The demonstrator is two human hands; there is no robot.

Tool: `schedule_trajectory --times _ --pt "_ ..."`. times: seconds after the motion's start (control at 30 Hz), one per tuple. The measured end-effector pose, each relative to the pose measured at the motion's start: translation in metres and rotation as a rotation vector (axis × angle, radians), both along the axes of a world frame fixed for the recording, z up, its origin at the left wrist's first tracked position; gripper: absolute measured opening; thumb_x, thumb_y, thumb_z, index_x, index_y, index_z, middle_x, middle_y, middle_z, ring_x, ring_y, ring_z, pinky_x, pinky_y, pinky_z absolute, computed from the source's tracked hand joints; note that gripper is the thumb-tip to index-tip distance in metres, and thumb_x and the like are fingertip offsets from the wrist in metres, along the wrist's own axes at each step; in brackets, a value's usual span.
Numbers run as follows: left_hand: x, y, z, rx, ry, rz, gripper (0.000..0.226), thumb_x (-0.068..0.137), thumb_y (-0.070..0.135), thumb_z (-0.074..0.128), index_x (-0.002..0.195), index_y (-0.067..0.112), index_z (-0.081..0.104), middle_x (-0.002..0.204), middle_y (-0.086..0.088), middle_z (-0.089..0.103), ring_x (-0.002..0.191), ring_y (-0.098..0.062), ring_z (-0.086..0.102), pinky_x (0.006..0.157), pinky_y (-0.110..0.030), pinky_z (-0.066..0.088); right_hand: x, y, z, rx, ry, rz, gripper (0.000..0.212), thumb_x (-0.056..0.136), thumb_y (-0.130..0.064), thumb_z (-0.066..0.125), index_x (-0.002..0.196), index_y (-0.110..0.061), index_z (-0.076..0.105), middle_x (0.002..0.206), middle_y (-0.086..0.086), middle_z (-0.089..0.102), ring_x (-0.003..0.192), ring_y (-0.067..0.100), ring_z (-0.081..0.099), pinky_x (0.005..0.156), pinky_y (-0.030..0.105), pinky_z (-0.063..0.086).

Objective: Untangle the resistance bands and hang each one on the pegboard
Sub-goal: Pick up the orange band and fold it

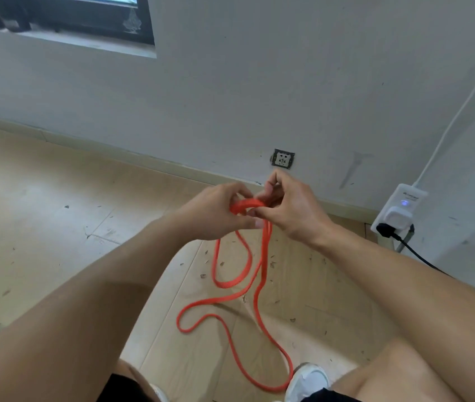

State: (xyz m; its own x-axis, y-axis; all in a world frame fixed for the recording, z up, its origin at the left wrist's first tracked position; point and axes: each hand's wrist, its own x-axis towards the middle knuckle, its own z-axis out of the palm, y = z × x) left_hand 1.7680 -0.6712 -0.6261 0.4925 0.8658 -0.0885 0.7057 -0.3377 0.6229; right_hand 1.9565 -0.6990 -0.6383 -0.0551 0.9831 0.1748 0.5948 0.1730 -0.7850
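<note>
I see the orange resistance band (255, 288) bunched between my two hands just below the wall socket (282, 159), its loops hanging down from them and trailing over the wooden floor (41, 204) toward the white shoe (307, 380); no container shows here. My left hand (216, 213) has its fingers curled round the gathered top of the band; my right hand (288, 207), touching it on the socket's side, pinches the same bunch between thumb and bent fingers; both hands grip it.
</note>
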Motion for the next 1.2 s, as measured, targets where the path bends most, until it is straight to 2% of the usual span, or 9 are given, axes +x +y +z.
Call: schedule_trajectory --times 0.17,0.37,0.5,0.6,0.67,0.83,0.93,1.07,1.2 --pt "-0.004 0.006 0.005 0.081 0.019 -0.030 0.048 0.080 0.061 0.072 0.070 0.016 0.059 0.057 0.008 0.050 0.048 -0.009 0.040 0.051 -0.027 0.034 -0.001 -0.001 0.002 -0.118 0.059 0.113 0.040 0.079 -0.011 0.089 0.087 -0.023 0.051 0.088 0.003 0.078 0.084 0.019 0.077 0.079 0.041 0.064" --pt "-0.006 -0.004 0.036 0.171 -0.487 0.098 0.030 0.091 0.040 0.068 0.088 0.009 0.067 0.071 -0.006 0.065 0.060 0.001 0.058 0.057 -0.011 0.045 0.008 0.001 -0.011 -0.375 -0.291 0.333 0.016 0.081 -0.025 0.087 0.085 -0.028 0.072 0.086 -0.003 0.076 0.084 0.011 0.073 0.087 0.038 0.061" --pt "-0.023 0.007 0.040 0.167 -0.755 0.260 0.031 0.096 0.038 0.065 0.090 0.008 0.065 0.070 -0.003 0.062 0.069 -0.014 0.063 0.069 -0.031 0.048 0.026 0.004 -0.028 -0.432 -0.272 0.299 0.010 0.083 -0.025 0.085 0.081 -0.023 0.076 0.087 -0.002 0.079 0.087 0.015 0.075 0.092 0.044 0.059" --pt "-0.036 0.014 0.035 0.161 -0.672 0.349 0.042 0.098 0.042 0.061 0.091 0.001 0.064 0.070 -0.003 0.063 0.066 -0.014 0.055 0.066 -0.030 0.042 0.036 0.004 -0.026 -0.422 -0.151 0.245 0.011 0.083 -0.024 0.086 0.082 -0.021 0.075 0.089 -0.001 0.079 0.088 0.015 0.074 0.092 0.041 0.059" --pt "-0.044 0.018 0.032 0.102 -0.536 0.396 0.044 0.100 0.045 0.057 0.092 0.003 0.068 0.075 -0.004 0.065 0.067 -0.013 0.053 0.064 -0.028 0.038 0.043 0.005 -0.025 -0.388 -0.085 0.183 0.016 0.081 -0.024 0.087 0.079 -0.020 0.072 0.077 -0.006 0.074 0.076 0.010 0.068 0.079 0.037 0.056" --pt "-0.056 0.016 0.021 -0.111 -0.240 0.234 0.063 0.088 0.076 0.046 0.098 0.019 0.072 0.078 -0.004 0.072 0.086 -0.032 0.070 0.092 -0.043 0.049 0.047 0.007 -0.018 -0.308 -0.075 0.049 0.018 0.080 -0.025 0.088 0.077 -0.022 0.070 0.067 -0.009 0.067 0.064 0.007 0.061 0.070 0.029 0.053" --pt "-0.041 0.007 0.020 -0.158 -0.156 0.121 0.063 0.076 0.078 0.054 0.101 0.023 0.070 0.079 -0.001 0.076 0.077 -0.016 0.071 0.076 -0.034 0.051 0.034 0.003 -0.008 -0.250 -0.106 0.103 0.016 0.079 -0.028 0.089 0.077 -0.024 0.073 0.070 0.005 0.071 0.062 0.007 0.056 0.064 0.025 0.047" --pt "-0.016 0.000 0.016 -0.213 -0.173 -0.005 0.045 0.071 0.061 0.080 0.096 0.024 0.071 0.068 0.007 0.068 0.062 -0.006 0.063 0.065 -0.026 0.047 0.014 -0.002 0.008 -0.192 -0.149 0.165 0.016 0.078 -0.031 0.089 0.078 -0.027 0.074 0.058 -0.014 0.062 0.052 -0.003 0.051 0.053 0.011 0.040" --pt "-0.002 -0.002 0.009 -0.112 -0.134 -0.064 0.035 0.082 0.051 0.077 0.087 0.016 0.071 0.066 0.002 0.060 0.055 -0.005 0.056 0.055 -0.018 0.046 0.008 -0.001 0.011 -0.171 -0.182 0.144 0.019 0.081 -0.033 0.087 0.072 -0.026 0.071 0.064 -0.011 0.068 0.054 -0.001 0.052 0.054 0.013 0.038"
